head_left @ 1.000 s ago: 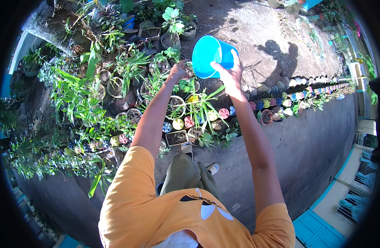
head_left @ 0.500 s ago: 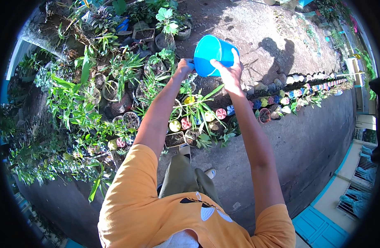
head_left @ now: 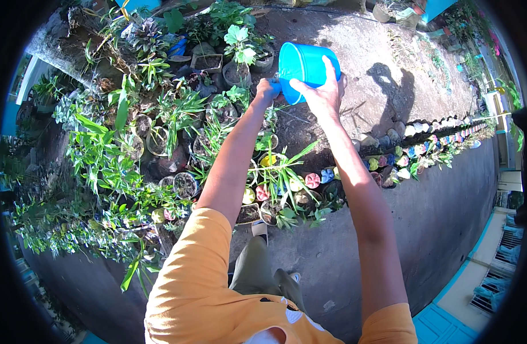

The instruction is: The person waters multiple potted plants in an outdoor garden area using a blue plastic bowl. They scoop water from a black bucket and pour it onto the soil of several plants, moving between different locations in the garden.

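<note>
Stretched out ahead, both my arms hold a blue plastic dipper [head_left: 313,70] over the pots and bare soil. Its mouth is tilted to the left. My left hand [head_left: 267,90] is closed on the blue handle at its left side. My right hand [head_left: 327,96] grips the body near its base from the right, thumb on the near side and fingers around the far side. Below the mouth, thin pale streaks show against the soil; I cannot tell whether they are water or twigs. A potted plant with broad pale leaves [head_left: 239,43] stands just beyond my left hand.
Dense potted plants [head_left: 97,155] fill the left. Upturned coloured bottle bottoms [head_left: 312,180] and a row of stones [head_left: 392,135] edge the soil bed. Grey pavement [head_left: 441,198] runs along its near side. My shoe [head_left: 259,229] is close to a square planter [head_left: 249,213].
The dipper and both hands have shifted slightly right in the picture, and the dipper's mouth has turned further to the left. Both hands keep their hold. The view has moved a little.
</note>
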Available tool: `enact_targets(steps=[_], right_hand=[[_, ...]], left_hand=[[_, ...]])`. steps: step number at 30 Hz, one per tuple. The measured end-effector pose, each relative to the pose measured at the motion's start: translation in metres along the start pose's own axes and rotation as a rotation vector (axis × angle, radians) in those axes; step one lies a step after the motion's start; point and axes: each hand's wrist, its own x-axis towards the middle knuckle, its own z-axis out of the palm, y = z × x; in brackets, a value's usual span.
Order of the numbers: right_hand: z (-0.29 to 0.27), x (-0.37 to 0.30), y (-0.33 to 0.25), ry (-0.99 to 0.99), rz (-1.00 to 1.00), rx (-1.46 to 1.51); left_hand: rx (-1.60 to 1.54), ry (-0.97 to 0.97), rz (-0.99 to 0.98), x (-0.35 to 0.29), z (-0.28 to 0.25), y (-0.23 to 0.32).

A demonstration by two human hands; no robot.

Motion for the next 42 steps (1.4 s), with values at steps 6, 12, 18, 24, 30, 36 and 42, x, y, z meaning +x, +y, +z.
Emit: enact_targets(steps=[6,12,18,24,30,36,42], right_hand=[[0.008,0.025,-0.002,0.031,0.065,0.109],[-0.021,0.013,0.009,-0.110,0.659,0.703],[-0.046,-0.014,0.033,-0.212,0.756,0.853],[-0.067,-0.045,0.039,-0.253,0.764,0.852],[-0.092,-0.087,0.035,-0.443,0.804,0.908],[-0.102,-0.159,0.039,-0.738,0.822,0.869],[-0.088,-0.282,0.046,-1.129,0.914,0.757]], left_hand=[[0.030,0.130,-0.011,0.025,0.004,0.019],[-0.065,0.107,0.019,0.009,-0.007,0.007],[0.340,0.163,0.069,-0.025,-0.035,-0.016],[0.088,0.215,0.117,-0.072,-0.047,-0.030],[0.081,0.309,0.115,-0.164,-0.032,-0.033],[0.343,0.547,0.134,-0.299,-0.053,-0.070],[0.328,0.667,0.018,-0.474,-0.108,-0.149]])
